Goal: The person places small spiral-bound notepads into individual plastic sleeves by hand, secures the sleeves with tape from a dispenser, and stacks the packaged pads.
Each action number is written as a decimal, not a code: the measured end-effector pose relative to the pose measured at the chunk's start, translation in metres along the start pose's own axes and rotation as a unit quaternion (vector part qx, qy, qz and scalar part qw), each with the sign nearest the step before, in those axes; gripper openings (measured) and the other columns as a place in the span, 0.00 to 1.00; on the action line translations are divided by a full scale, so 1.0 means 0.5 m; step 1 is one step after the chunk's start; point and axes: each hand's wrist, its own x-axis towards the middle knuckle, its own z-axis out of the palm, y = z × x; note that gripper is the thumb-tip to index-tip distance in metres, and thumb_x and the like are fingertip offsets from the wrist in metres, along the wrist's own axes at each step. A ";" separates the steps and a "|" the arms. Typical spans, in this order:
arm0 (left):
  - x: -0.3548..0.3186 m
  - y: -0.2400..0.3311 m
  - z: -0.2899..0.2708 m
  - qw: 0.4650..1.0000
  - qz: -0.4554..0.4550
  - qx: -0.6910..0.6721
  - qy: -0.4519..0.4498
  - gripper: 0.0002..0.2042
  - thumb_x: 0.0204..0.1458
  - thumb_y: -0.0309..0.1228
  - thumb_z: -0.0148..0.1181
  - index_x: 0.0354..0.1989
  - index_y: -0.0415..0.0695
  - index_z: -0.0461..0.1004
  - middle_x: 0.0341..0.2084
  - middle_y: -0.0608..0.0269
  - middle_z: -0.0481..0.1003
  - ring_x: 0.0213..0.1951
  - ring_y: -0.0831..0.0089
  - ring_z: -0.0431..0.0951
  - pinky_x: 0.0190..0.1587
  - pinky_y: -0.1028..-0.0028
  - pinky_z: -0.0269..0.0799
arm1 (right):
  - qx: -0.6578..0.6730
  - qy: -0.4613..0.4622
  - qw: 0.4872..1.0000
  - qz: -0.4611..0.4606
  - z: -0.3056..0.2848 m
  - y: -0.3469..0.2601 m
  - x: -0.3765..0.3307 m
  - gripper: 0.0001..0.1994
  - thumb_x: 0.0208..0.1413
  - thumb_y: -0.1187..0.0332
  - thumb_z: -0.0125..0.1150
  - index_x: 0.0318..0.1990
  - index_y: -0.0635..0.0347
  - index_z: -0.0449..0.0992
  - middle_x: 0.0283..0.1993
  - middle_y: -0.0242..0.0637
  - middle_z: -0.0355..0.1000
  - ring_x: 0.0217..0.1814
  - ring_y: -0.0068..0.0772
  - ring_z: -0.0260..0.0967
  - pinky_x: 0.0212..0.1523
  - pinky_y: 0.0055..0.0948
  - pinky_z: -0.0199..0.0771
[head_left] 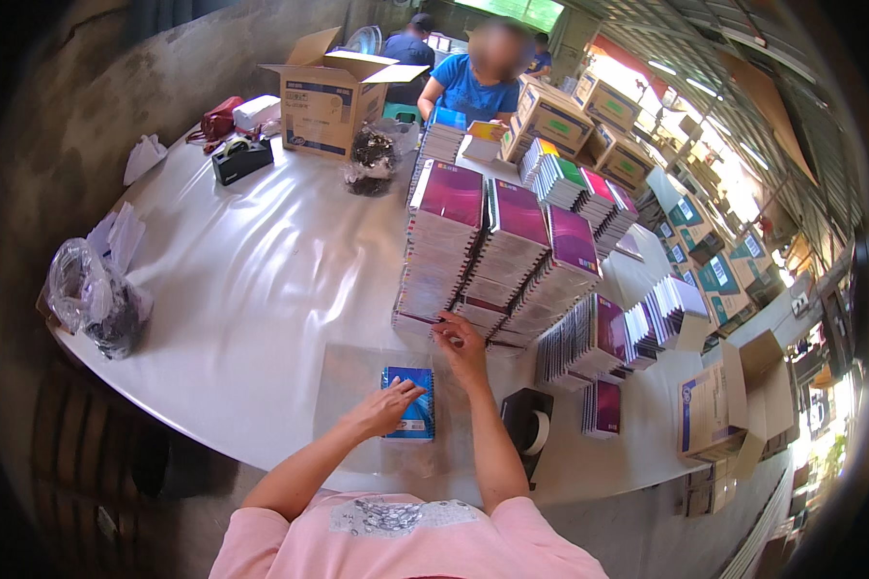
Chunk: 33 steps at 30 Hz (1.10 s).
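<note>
at the near edge of the white table (222,318), straight in front of the chest, find the blue notebook (421,411), lying flat within the spread of a clear plastic sheet (343,386); cannot tell whether wholly on top of it or partly beneath. taking that notebook as the dial's centre, with twelve directly ahead, note the wire binding (433,407) at three o'clock.

from eight o'clock, see the left hand (386,405) laid across the cover, fingers extended, resting on it rather than grasping. at one o'clock, by the foot of the tall purple notebook stacks (434,251), see the right hand (463,352) with bent fingers; cannot tell whether pinching the sheet, touching the stacks or holding nothing.

to do this well, spread the left palm's pressure over the cover, away from the wire, to prevent skewing. smooth the sheet toward nine and twelve to avoid wrinkles, lifting thin film clear of the coils for fear of snagging. use a light touch at one o'clock, without nudging the piles. mind the black tape dispenser (518,417) between three and four, just beside the right forearm.
</note>
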 end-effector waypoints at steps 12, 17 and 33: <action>-0.008 0.028 -0.028 0.980 -0.156 -0.106 -0.068 0.31 0.38 0.30 0.65 0.55 0.50 0.62 0.57 0.62 0.61 0.60 0.61 0.58 0.58 0.41 0.47 | -0.209 -0.369 0.901 -0.089 -0.014 -0.026 -0.079 0.27 0.36 0.82 0.61 0.49 0.55 0.69 0.43 0.41 0.68 0.40 0.40 0.70 0.41 0.31 0.71; -0.059 -0.046 0.021 0.986 -0.157 -0.032 0.044 0.44 0.33 0.54 0.65 0.63 0.59 0.54 0.64 0.73 0.50 0.68 0.59 0.36 0.56 0.30 0.32 | -0.118 -0.352 0.921 -0.119 -0.017 0.049 -0.074 0.07 0.31 0.78 0.69 0.23 0.61 0.78 0.32 0.37 0.69 0.37 0.31 0.69 0.38 0.25 0.70; -0.022 -0.005 0.020 0.982 -0.190 -0.011 -0.004 0.49 0.29 0.69 0.56 0.65 0.66 0.49 0.66 0.77 0.44 0.67 0.52 0.34 0.51 0.25 0.28 | -0.019 -0.309 0.951 -0.002 0.007 0.029 -0.091 0.11 0.32 0.84 0.67 0.28 0.62 0.79 0.34 0.34 0.66 0.35 0.27 0.67 0.37 0.26 0.71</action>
